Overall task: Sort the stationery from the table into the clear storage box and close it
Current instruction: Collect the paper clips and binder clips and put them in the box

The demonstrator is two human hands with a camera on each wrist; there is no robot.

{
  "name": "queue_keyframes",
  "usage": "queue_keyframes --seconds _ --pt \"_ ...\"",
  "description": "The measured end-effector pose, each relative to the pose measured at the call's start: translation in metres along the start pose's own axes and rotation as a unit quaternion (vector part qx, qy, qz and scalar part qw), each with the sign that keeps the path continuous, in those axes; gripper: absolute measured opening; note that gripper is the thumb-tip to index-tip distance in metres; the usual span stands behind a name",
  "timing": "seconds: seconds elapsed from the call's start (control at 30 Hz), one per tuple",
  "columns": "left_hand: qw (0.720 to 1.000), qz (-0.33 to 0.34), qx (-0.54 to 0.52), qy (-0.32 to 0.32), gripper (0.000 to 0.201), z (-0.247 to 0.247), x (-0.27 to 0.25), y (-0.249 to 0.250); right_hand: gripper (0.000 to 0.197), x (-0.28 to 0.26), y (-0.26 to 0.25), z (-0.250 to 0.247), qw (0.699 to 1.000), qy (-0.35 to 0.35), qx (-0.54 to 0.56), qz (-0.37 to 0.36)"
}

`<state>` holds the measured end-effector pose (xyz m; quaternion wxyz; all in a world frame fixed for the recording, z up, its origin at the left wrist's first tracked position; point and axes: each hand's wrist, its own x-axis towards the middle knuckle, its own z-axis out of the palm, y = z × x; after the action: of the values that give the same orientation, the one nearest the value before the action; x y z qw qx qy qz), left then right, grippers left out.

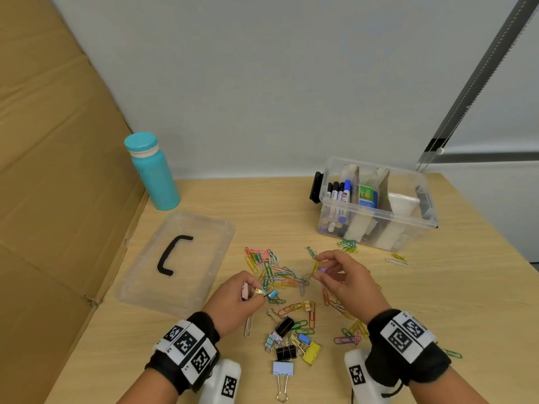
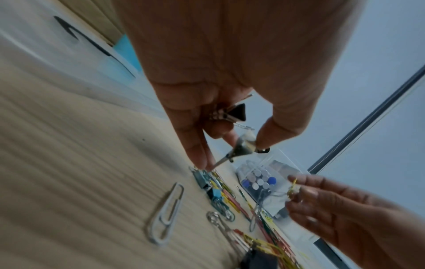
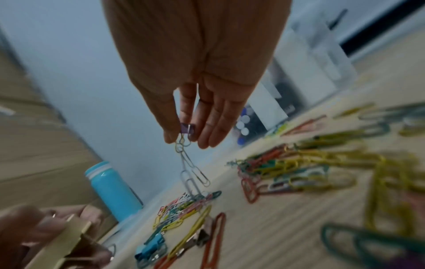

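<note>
Nearest the head camera are the 2 wrist bands with their black-and-white markers, and just beyond them a pale blue binder clip [image 1: 283, 371] lying with its wire handles toward the person.

The left hand [image 1: 236, 298] is curled round several small binder clips: a pink and a gold one show in the head view, a black one in the left wrist view. Its fingertips [image 2: 203, 163] reach down to the teal binder clip [image 1: 273, 293] at the near edge of the heap. The right hand [image 1: 344, 277] pinches a small purple binder clip [image 3: 187, 128] between thumb and forefinger, the other fingers straight. From it 2 or 3 silver paper clips [image 3: 193, 172] hang linked in a short chain, the lowest seemingly caught in the pile of coloured paper clips [image 1: 274, 272].

The clear storage box [image 1: 376, 205] stands open at the far right of the desk [image 1: 452, 287], beyond and to the right of the right hand. That hand is nearer it; the left would have to cross the whole heap. The box's long axis runs left to right, with markers upright in its left compartment and card dividers further along. Its lid [image 1: 178, 260] lies flat at the left with a black handle, just beside the left hand.

The clips are springy steel and thin coated wire, smooth and prone to snag; I judge the hanging chain will drag others along unless shaken free. The box and lid are thin, glossy plastic. A teal bottle [image 1: 153, 172] stands behind the lid.
</note>
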<state>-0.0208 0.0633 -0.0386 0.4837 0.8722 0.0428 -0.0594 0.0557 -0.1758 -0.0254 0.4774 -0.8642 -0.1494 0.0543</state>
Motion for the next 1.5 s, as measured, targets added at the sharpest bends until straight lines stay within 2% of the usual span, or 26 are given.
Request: queue_keyframes --seconds 0.1,0.23,0.33,0.5,0.6,0.67,0.8,0.87,1.07,1.27,1.37,1.5 --pt "1.000 -0.010 -0.030 0.001 0.006 -0.002 0.002 -0.001 0.035 0.000 0.004 0.001 0.998 -0.005 0.042 0.038" --pt "0.999 -0.010 -0.041 -0.003 0.006 -0.004 0.002 0.001 0.050 0.000 0.002 0.002 0.999 -0.004 0.030 0.013" --pt "0.998 -0.021 -0.055 -0.015 0.008 -0.003 0.001 0.003 0.045 -0.002 -0.001 0.003 1.000 -0.008 -0.011 0.010" --pt "0.990 -0.055 -0.128 -0.023 0.005 -0.004 0.002 0.008 0.032 -0.002 -0.003 -0.003 1.000 0.025 0.015 0.009" --pt "0.979 -0.087 -0.182 -0.022 0.014 -0.006 0.003 0.010 0.023 -0.002 0.000 -0.005 0.999 0.020 0.037 0.025" --pt "0.958 -0.115 -0.261 -0.027 0.011 -0.006 0.005 0.013 0.017 -0.002 0.003 -0.004 0.997 0.003 0.069 0.045" --pt "0.892 -0.151 -0.426 -0.025 0.012 -0.009 0.008 0.025 0.011 -0.001 0.003 -0.004 0.984 -0.025 0.161 0.076" --pt "0.878 -0.151 -0.453 -0.022 0.011 -0.010 0.008 0.029 0.013 -0.001 0.000 -0.004 0.970 -0.029 0.223 0.091" --pt "0.877 -0.153 -0.453 -0.038 0.009 -0.006 0.008 0.035 0.019 -0.004 -0.009 -0.002 0.920 -0.046 0.366 0.132" --pt "0.889 -0.153 -0.430 -0.028 0.007 0.002 0.009 0.042 0.030 -0.007 -0.014 0.002 0.892 -0.072 0.423 0.141" --pt "0.921 -0.126 -0.368 -0.008 0.013 0.005 0.009 0.046 0.030 -0.008 -0.016 0.002 0.883 -0.082 0.439 0.143" --pt "0.975 -0.026 -0.217 0.029 0.016 0.007 0.009 0.051 0.031 -0.009 -0.018 0.001 0.880 -0.101 0.443 0.134"
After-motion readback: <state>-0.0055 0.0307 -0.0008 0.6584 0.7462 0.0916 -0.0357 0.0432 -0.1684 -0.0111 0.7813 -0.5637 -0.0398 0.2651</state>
